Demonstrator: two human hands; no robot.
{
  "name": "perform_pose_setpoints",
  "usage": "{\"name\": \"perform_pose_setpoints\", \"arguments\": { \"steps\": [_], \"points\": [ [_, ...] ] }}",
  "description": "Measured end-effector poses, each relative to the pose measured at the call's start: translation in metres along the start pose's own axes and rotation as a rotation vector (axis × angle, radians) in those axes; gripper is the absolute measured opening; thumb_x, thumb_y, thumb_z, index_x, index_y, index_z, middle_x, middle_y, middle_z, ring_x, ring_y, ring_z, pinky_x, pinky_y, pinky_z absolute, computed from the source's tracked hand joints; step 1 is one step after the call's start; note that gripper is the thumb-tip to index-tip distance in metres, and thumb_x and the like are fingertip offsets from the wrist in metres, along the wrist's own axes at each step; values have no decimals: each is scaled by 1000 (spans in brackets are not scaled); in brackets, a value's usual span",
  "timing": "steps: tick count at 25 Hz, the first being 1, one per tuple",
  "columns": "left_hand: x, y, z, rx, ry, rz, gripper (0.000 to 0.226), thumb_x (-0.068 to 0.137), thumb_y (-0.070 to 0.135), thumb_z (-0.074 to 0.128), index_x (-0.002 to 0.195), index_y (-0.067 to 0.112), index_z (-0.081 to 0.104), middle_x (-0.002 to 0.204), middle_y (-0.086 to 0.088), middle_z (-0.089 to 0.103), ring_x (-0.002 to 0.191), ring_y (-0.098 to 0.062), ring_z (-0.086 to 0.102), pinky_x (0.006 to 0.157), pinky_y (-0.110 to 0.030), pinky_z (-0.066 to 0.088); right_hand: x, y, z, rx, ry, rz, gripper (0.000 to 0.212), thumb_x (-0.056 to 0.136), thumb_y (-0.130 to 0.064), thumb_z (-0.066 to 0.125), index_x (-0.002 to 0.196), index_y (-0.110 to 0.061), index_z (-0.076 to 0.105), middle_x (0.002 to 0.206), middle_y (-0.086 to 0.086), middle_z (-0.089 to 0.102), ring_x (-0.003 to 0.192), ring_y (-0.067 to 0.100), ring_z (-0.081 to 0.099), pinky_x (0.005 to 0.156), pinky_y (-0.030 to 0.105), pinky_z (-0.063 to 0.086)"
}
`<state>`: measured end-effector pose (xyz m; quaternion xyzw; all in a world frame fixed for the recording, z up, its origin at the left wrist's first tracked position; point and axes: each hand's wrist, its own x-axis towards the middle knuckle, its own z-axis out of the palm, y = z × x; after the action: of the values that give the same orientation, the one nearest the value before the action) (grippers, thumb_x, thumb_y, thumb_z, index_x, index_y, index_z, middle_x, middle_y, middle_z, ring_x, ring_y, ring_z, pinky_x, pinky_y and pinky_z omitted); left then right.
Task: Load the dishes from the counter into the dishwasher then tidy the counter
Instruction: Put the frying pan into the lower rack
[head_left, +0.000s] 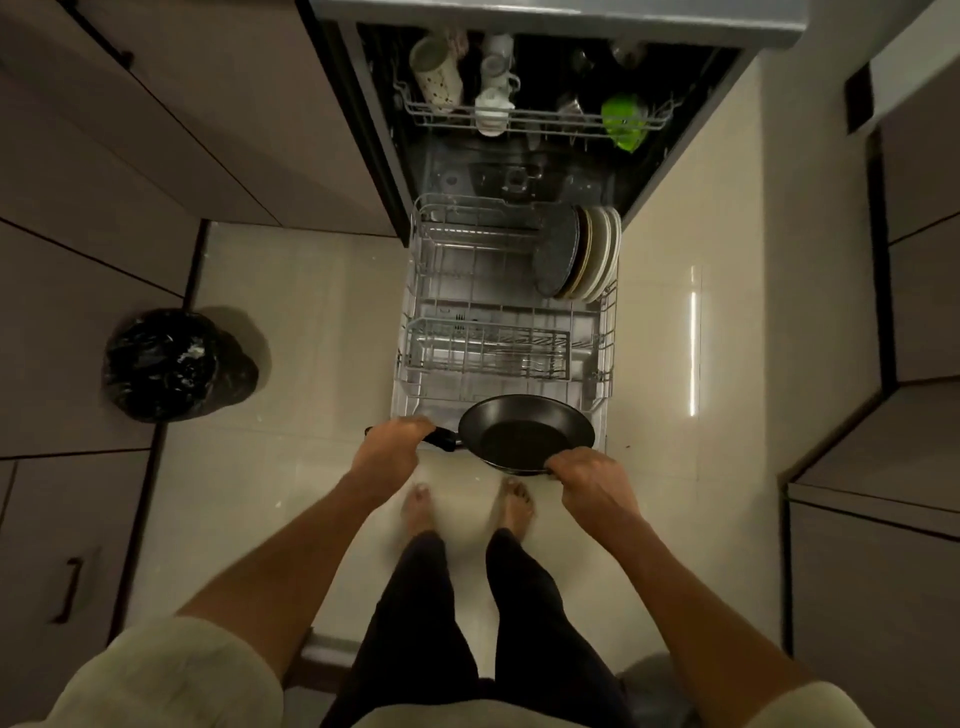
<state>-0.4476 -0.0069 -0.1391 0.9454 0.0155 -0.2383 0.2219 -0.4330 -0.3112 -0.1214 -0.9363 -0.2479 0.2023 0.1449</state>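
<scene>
While the left hand (392, 441) grips the handle and the right hand (584, 475) pinches the rim, the frying pan (527, 434) hangs level over the lower rack's (415, 332) near edge, handle pointing left.

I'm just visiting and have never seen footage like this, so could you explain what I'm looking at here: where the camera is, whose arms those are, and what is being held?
There is no robot here. A person wears one wide-angle camera on the head, so you look down along their own arms, legs and bare feet to the floor.

The left hand grips the handle of a black frying pan, and the right hand holds the pan's near rim. The pan hangs over the front edge of the lower rack, pulled out of the open dishwasher.

That rack already carries a row of plates standing on edge at its far right. The upper rack, further in, holds mugs and a green item that I cannot identify.

A full black rubbish bag sits on the floor to the left, beside the cabinets.
</scene>
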Motion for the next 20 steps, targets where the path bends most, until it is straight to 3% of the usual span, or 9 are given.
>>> {"name": "perform_pose_setpoints", "arguments": {
  "steps": [7,9,12,14,17,20],
  "points": [
    [99,1,37,-77,-3,-25,60,72,-20,49,116,16,71,107,-6,72,95,-26,67,81,-35,55,66,65,21,31,36,86,30,70,9,75,89,-14,76,78,2,73,69,24,67,61,25,49],
    [128,-5,48,-92,-116,-32,64,72,-20,51,121,17,69,111,-8,71,97,-27,67,82,-40,57,81,81,28,56,44,101,25,76,5,75,92,-13,76,81,3,73,71,24,67,64,25,47],
    [168,-16,73,-76,-273,28,71,69,-17,55,126,26,65,118,-7,68,103,-28,65,83,-44,58,100,106,45,83,8,138,21,81,1,71,96,-13,75,85,6,73,76,26,68,67,35,56],
    [189,-18,90,-87,-276,56,76,69,-15,59,121,41,61,122,-1,67,101,-23,66,77,-39,60,115,122,57,83,0,154,19,84,-1,69,97,-14,73,87,7,73,77,28,67,68,36,56],
    [212,-18,111,-50,-292,33,76,71,-15,59,124,39,61,126,6,59,92,-18,64,54,-17,47,139,141,69,125,-20,201,16,90,-7,65,100,-16,73,88,8,72,77,29,65,68,34,52],
    [229,-18,131,-17,-317,34,77,72,-16,57,135,29,55,142,-2,52,115,-23,60,69,-21,51,159,159,82,169,-83,235,17,92,-6,60,102,-15,72,90,9,71,79,28,63,73,38,55]
  ]
}}
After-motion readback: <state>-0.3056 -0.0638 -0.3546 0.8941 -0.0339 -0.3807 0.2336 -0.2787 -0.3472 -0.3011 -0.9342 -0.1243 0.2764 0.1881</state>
